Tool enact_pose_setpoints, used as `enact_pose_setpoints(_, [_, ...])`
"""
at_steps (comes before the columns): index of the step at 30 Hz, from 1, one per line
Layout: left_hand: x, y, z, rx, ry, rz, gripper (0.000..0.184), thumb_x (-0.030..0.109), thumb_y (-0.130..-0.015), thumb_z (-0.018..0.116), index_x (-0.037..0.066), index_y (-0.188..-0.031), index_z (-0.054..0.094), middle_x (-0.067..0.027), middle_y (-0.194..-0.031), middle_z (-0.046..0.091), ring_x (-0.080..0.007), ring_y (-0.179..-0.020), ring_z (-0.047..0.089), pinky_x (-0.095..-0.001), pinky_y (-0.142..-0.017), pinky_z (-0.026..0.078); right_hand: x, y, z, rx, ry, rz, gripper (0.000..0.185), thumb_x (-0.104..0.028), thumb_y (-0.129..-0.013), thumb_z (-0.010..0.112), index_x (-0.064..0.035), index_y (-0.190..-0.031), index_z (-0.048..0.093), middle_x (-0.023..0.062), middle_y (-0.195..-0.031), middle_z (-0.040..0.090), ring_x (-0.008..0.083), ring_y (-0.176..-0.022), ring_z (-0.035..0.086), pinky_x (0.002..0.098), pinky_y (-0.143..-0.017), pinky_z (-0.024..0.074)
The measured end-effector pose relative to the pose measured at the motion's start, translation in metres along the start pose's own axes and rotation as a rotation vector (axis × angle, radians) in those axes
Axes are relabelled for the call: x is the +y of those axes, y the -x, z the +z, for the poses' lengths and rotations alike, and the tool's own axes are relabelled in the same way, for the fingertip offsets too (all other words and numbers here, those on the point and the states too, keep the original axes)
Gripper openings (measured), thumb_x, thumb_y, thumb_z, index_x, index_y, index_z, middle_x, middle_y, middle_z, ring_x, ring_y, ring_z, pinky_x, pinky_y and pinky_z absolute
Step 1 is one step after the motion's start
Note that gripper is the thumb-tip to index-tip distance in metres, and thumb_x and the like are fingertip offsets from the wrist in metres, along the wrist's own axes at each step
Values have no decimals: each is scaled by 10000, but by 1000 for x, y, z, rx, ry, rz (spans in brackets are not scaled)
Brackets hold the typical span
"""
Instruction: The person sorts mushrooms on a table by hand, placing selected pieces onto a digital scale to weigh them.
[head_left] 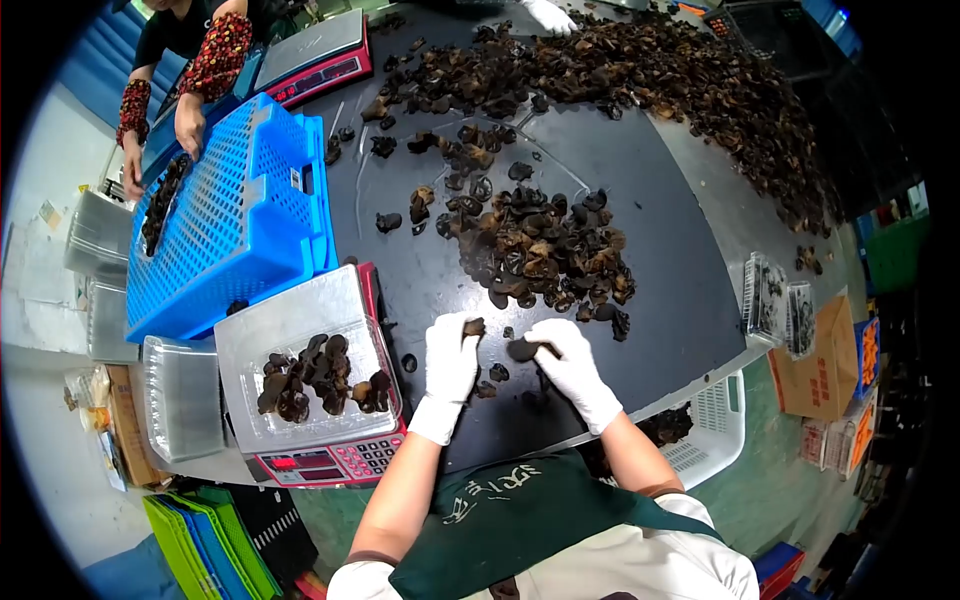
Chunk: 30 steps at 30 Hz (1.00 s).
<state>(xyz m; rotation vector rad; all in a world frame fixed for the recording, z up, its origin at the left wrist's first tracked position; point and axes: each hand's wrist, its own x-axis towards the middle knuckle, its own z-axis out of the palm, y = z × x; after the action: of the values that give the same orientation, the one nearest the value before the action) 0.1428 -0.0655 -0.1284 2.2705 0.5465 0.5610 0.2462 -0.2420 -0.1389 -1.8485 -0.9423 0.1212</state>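
Observation:
My left hand (pixel 452 362), in a white glove, pinches a small brown piece of fungus (pixel 474 327) near the table's front edge. To its right my right hand (pixel 572 368), also gloved, holds a dark, flat fungus piece (pixel 522 349) between thumb and fingers. A few small loose pieces (pixel 498 372) lie on the dark table (pixel 660 240) between the hands. Just beyond them spreads a pile of dark brown fungus (pixel 540 245). On the left, a clear tray with fungus pieces (pixel 322 375) rests on a scale with a red keypad (pixel 370 458).
Blue crates (pixel 230 200) stand at the left, where a co-worker's hands (pixel 190 125) touch fungus. Another gloved hand (pixel 550 15) is at the far edge by a large heap (pixel 680 90). Clear boxes (pixel 183 400) flank the scale; a white basket (pixel 715 430) sits below right.

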Motion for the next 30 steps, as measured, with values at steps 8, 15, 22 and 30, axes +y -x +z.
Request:
enact_pose_setpoints(8, [24, 47, -40, -217, -179, -20, 388, 3, -715, 690, 107, -1081, 612, -151, -1271, 528, -348, -1019, 545, -403, -898, 465, -33, 27, -48, -153, 4, -1, 271, 61, -685, 649, -69, -922, 658, 107, -1053, 634, 275, -991, 613, 348, -868, 500])
enact_pose_setpoints(15, [23, 65, -26, -298, -469, 156, 325, 56, -749, 587, 140, -1063, 603, -76, -1205, 577, -277, -851, 562, -348, -705, 529, -51, 53, -12, -379, 417, -196, 309, -101, -652, 715, -127, -958, 679, 79, -1213, 584, 278, -1004, 539, 383, -824, 460])
enact_pose_setpoints(22, [26, 75, -38, -238, -282, -6, 285, 76, -765, 655, 134, -1035, 585, -58, -985, 554, -281, -871, 549, -374, -720, 510, -25, 42, 1, -240, 129, -127, 208, -15, -733, 651, -76, -931, 636, 73, -933, 649, 270, -839, 641, 351, -751, 521])
enact_pose_setpoints(30, [32, 88, -14, -319, -530, 110, 287, 127, -792, 603, 138, -1079, 612, -82, -825, 533, -240, -723, 567, -321, -546, 499, -45, -10, 14, -553, 187, -73, 120, -78, -792, 628, -68, -910, 605, 100, -1145, 632, 295, -888, 647, 357, -774, 533])
